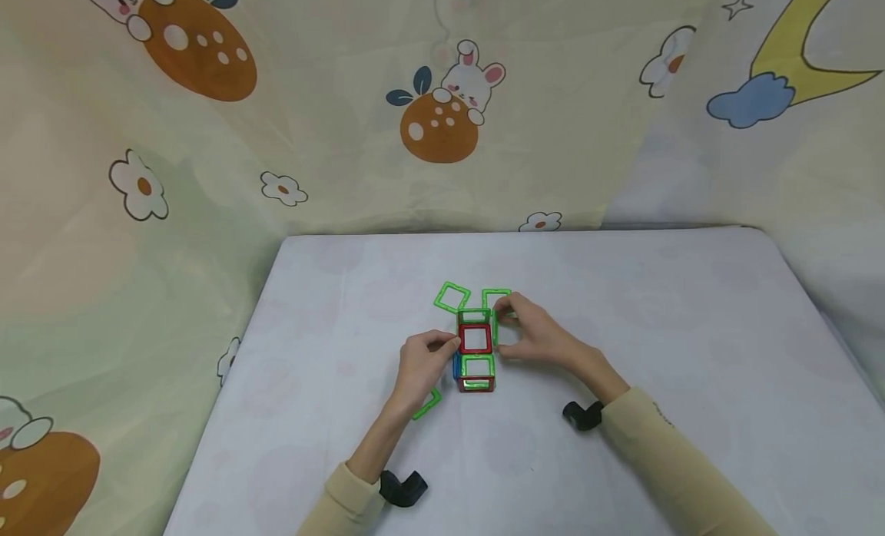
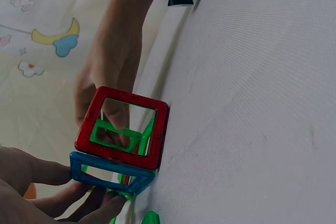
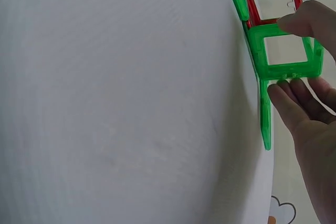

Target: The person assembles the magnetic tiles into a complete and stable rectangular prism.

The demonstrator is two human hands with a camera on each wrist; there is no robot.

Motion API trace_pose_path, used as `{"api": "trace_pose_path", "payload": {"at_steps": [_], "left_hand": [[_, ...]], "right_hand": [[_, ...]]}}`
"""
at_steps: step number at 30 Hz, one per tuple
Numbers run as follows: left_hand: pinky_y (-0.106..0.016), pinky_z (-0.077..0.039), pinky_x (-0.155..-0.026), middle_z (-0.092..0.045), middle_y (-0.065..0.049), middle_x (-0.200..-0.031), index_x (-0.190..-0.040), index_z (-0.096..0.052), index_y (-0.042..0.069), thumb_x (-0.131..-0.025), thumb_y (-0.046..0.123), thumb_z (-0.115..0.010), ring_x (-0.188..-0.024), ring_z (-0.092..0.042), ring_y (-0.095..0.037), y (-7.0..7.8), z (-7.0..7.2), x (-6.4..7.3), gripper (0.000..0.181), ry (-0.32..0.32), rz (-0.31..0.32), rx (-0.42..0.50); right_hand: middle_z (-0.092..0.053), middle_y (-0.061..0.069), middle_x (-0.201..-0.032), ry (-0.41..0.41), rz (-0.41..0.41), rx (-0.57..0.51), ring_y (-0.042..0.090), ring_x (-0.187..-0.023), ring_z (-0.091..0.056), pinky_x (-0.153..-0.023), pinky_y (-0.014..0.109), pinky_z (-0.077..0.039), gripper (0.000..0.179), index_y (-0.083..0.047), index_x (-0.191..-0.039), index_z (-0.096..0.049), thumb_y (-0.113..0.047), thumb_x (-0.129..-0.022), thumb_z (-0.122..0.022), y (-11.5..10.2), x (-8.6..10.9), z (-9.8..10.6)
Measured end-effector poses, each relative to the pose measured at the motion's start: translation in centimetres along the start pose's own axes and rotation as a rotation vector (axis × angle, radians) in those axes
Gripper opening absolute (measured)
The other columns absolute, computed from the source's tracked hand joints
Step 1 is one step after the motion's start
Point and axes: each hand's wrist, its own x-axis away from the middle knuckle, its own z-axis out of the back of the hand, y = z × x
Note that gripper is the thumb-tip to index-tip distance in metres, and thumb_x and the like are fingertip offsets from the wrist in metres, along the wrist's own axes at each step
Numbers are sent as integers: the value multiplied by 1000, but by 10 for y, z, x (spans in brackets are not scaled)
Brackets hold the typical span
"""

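A low block of square magnetic tiles stands mid-table, with a red tile (image 2: 84, 129), a blue tile (image 2: 113, 164) and green tiles joined at their edges. My left hand (image 1: 420, 367) is at the block's left side, pinching the blue tile between thumb and fingers. From the right, my right hand (image 1: 538, 332) grips an upright green tile (image 3: 258, 51), thumb over one edge and fingertips under the opposite one. Through the red frame in the left wrist view, part of the right hand shows. Another green tile (image 3: 265, 119) extends beside the right fingertips.
A loose green tile (image 1: 441, 293) lies behind the block, touching its corner in this view. One more green tile (image 1: 427, 408) is partly covered by the left hand. Both wrists carry black mounts (image 1: 404, 490). A printed cloth (image 1: 332, 121) hangs behind the white table (image 1: 691, 329).
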Motion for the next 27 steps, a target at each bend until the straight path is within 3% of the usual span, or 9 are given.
{"api": "trace_pose_path", "payload": {"at_steps": [17,27], "left_hand": [[-32,-56,-82,-77,-5,-101,-106,-78,6,-98,23,-70,-95,-70,-16,0,0,0,21,-5,6,-3],[-30,-54,-80,-77,-6,-100,-105,-79,7,-98,23,-70,-93,-68,-16,3,1,1,20,0,8,-10]], "right_hand": [[-58,18,-132,-7,14,38,33,-125,-59,-105,37,-52,65,4,-132,-49,2,-78,-84,-5,3,-1],[-57,17,-132,17,-13,209,30,-124,-59,-107,46,-51,56,3,-134,-49,2,-85,-77,-9,4,1]]}}
